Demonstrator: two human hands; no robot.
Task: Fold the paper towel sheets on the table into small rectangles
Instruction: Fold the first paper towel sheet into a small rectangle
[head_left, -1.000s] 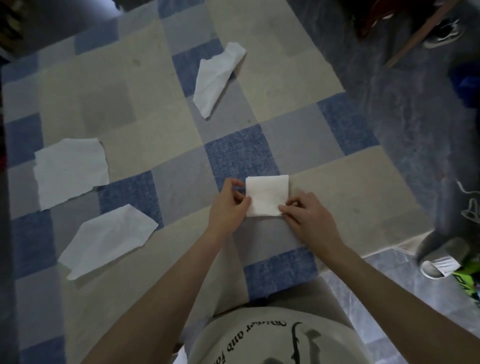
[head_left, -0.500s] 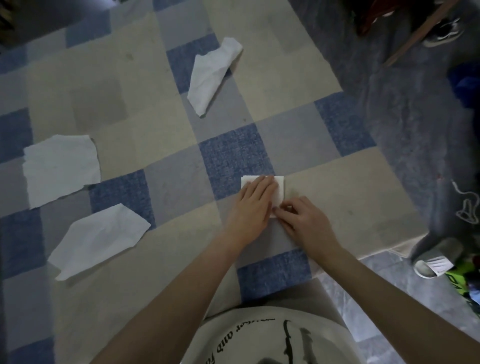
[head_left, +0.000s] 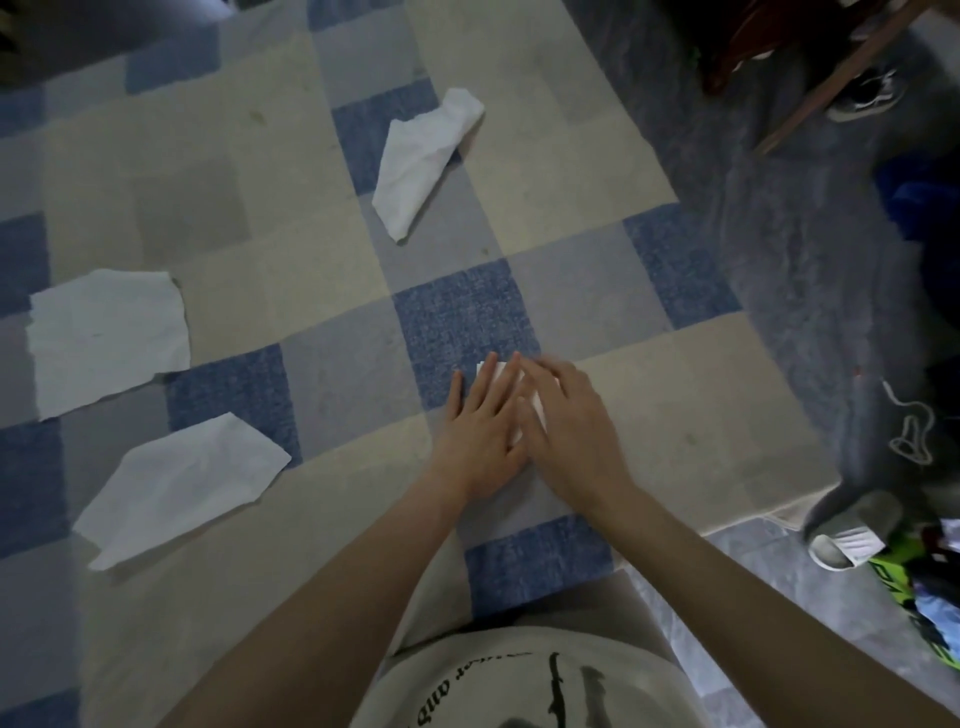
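Both hands lie flat, palms down, on a folded paper towel (head_left: 493, 373) that sits on the checked tablecloth (head_left: 322, 270), at the near edge of a dark blue square in the cloth. The left hand (head_left: 480, 431) is spread, its fingers pointing away from the person and its thumb held out to the side, pressing on the left part of the folded towel. The right hand (head_left: 569, 431) is also spread and flat, angled inward so that its fingers cross over the tips of the left hand's fingers, covering the right part of the towel. Only small bits of white show: a corner at the far left beyond the fingertips and a sliver between the two hands, so the towel's full outline cannot be made out. Neither hand is pinching anything. Three other sheets lie loose on the cloth, all well apart from the folded towel: a crumpled sheet (head_left: 423, 158) beyond it, a flat torn sheet (head_left: 106, 340) far to its left, and a creased sheet (head_left: 182, 486) to its left and nearer the person. The person's pale printed shirt (head_left: 519, 680) fills the bottom edge of the view.
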